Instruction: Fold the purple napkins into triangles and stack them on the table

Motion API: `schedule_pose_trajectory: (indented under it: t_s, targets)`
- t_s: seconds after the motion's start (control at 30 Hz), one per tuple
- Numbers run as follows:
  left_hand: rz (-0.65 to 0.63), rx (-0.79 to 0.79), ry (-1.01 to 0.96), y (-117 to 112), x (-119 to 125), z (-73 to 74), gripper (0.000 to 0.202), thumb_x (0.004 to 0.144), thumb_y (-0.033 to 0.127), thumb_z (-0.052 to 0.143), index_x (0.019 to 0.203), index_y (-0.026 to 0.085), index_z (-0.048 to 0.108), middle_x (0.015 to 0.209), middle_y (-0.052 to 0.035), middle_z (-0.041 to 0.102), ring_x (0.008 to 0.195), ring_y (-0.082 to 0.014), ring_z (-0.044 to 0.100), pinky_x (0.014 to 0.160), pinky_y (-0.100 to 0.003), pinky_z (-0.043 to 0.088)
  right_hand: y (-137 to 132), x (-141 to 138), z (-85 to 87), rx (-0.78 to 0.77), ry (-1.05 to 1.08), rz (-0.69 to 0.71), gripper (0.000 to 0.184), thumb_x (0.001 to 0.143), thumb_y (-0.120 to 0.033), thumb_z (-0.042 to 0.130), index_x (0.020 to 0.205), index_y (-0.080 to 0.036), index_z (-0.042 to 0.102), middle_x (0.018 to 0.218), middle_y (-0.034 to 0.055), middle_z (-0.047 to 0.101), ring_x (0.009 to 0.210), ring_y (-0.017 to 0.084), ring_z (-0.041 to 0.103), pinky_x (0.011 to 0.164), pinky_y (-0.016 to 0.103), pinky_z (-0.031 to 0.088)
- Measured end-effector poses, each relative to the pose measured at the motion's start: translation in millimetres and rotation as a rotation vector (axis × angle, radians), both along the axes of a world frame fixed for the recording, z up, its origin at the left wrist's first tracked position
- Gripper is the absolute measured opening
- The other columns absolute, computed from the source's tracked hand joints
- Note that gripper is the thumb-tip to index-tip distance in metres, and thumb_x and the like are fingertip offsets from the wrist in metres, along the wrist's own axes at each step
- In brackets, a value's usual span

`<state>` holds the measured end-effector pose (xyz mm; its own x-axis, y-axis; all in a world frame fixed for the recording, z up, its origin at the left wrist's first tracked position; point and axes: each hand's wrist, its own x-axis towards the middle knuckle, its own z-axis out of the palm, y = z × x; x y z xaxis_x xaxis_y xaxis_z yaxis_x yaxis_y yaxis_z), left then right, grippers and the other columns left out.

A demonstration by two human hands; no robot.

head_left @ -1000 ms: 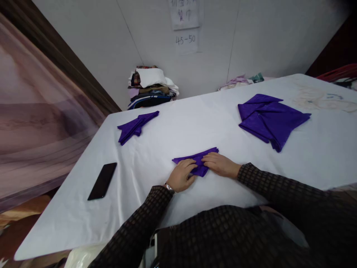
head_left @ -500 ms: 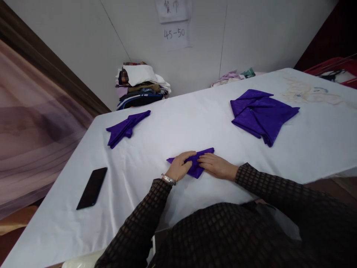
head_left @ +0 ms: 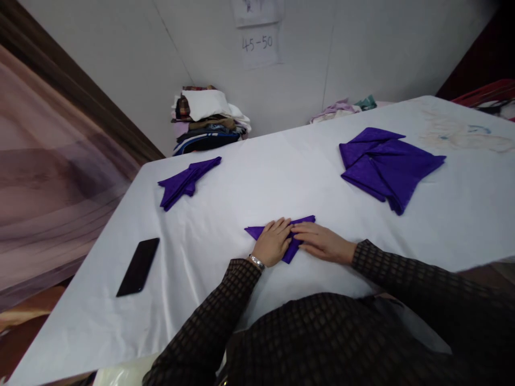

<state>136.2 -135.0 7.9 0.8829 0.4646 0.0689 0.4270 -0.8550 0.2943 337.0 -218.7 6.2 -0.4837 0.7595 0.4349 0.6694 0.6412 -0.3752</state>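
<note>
A small folded purple cloth [head_left: 295, 246] lies on the white-covered table [head_left: 257, 182] in front of me. Over its left half my left hand [head_left: 274, 242] rests flat, fingers stretched out and palm down, a silver bracelet at the wrist. From the right, my right hand [head_left: 322, 242] touches the cloth with its extended fingertips, close beside the left fingers. Pointed corners of the cloth stick out to the left, upper right and below; the middle is hidden under my hands.
A folded purple cloth [head_left: 189, 181] lies at the left and a larger purple pile [head_left: 392, 166] at the right. A black phone [head_left: 139, 267] rests near the left edge. Stacked clothes [head_left: 209, 120] stand behind the table; a sheer curtain [head_left: 60, 177] hangs at the left.
My left hand has turned flatter, its thumb no longer spread out, and covers more of the cloth. My right hand stays on the cloth's right side. The whole view has shifted slightly.
</note>
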Motion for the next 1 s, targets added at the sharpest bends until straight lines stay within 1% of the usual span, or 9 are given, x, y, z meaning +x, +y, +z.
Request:
schedule_pose_trajectory:
  t_s: [0.1,0.17,0.27,0.37,0.5,0.57,0.67,0.83,1.0]
  targets:
    - [0.008,0.015,0.003,-2,0,-0.8,0.043,0.091,0.028,0.039,0.132,0.020,0.042,0.143,-0.0065,0.040,0.134,-0.0207,0.031,0.110,-0.042,0.024,4,8,4.4,-0.036,-0.066,-0.124,0.036,0.092,-0.031,0.044,0.124,-0.017,0.052,0.128,0.0124,0.054,0.124,0.022,0.044,0.103,0.047,0.036]
    - [0.014,0.010,-0.001,-4,0,-1.1,0.043,0.091,0.029,0.039,0.133,0.020,0.041,0.143,-0.0058,0.040,0.134,-0.0203,0.030,0.110,-0.042,0.023,5,13,0.2,-0.070,-0.159,-0.186,0.043,0.091,-0.035,0.045,0.129,-0.016,0.048,0.131,0.0141,0.052,0.126,0.026,0.042,0.103,0.049,0.035]
    - [0.017,-0.012,-0.029,-5,1,0.8,0.043,0.091,0.030,0.040,0.133,0.021,0.040,0.143,-0.0051,0.040,0.133,-0.0200,0.032,0.109,-0.041,0.024,1,19,-11.9,-0.100,-0.250,-0.209,0.051,0.090,-0.040,0.045,0.134,-0.015,0.042,0.137,0.0151,0.045,0.129,0.027,0.037,0.102,0.049,0.035]
    - [0.051,-0.024,-0.107,0,-4,4.3,0.040,0.091,0.034,0.040,0.129,0.020,0.045,0.134,-0.0061,0.051,0.124,-0.0191,0.043,0.105,-0.040,0.029,-3,21,-20.2,-0.104,-0.275,-0.204,0.053,0.091,-0.041,0.043,0.138,-0.016,0.037,0.142,0.0140,0.040,0.132,0.026,0.032,0.104,0.049,0.033]
    - [0.243,-0.002,-0.213,21,-31,5.3,0.029,0.089,0.032,0.048,0.113,0.019,0.058,0.104,-0.0056,0.067,0.100,-0.0189,0.056,0.093,-0.039,0.038,-4,21,-20.9,-0.116,-0.266,-0.193,0.054,0.092,-0.042,0.042,0.140,-0.018,0.034,0.143,0.0122,0.038,0.133,0.026,0.031,0.105,0.049,0.033]
    - [0.326,-0.024,-0.268,32,-50,3.9,0.026,0.085,0.030,0.054,0.107,0.019,0.061,0.094,-0.0045,0.067,0.092,-0.0182,0.058,0.088,-0.037,0.042,-4,22,-20.2,-0.125,-0.261,-0.194,0.054,0.092,-0.043,0.041,0.139,-0.018,0.035,0.143,0.0121,0.039,0.133,0.026,0.031,0.105,0.049,0.033]
    - [0.375,-0.091,-0.329,44,-73,1.8,0.022,0.082,0.028,0.058,0.102,0.019,0.062,0.087,-0.0033,0.066,0.087,-0.0165,0.058,0.083,-0.034,0.045,-3,23,-21.2,-0.133,-0.244,-0.190,0.054,0.091,-0.043,0.042,0.139,-0.018,0.037,0.142,0.0122,0.039,0.133,0.026,0.031,0.105,0.049,0.033]
    - [0.367,-0.133,-0.349,49,-80,3.5,0.011,0.079,0.029,0.058,0.080,0.019,0.063,0.088,-0.0038,0.065,0.090,-0.0169,0.058,0.086,-0.035,0.046,-2,23,-24.4,-0.135,-0.187,-0.190,0.052,0.091,-0.041,0.043,0.138,-0.018,0.038,0.141,0.0136,0.040,0.132,0.026,0.032,0.104,0.050,0.033]
    - [0.353,-0.187,-0.395,57,-84,1.2,0.021,0.082,0.037,0.052,0.073,0.020,0.060,0.105,-0.0066,0.064,0.104,-0.0190,0.057,0.092,-0.037,0.046,-1,18,-16.6,-0.189,-0.166,-0.191,0.054,0.091,-0.046,0.043,0.135,-0.015,0.041,0.140,0.0164,0.041,0.132,0.025,0.032,0.105,0.050,0.029]
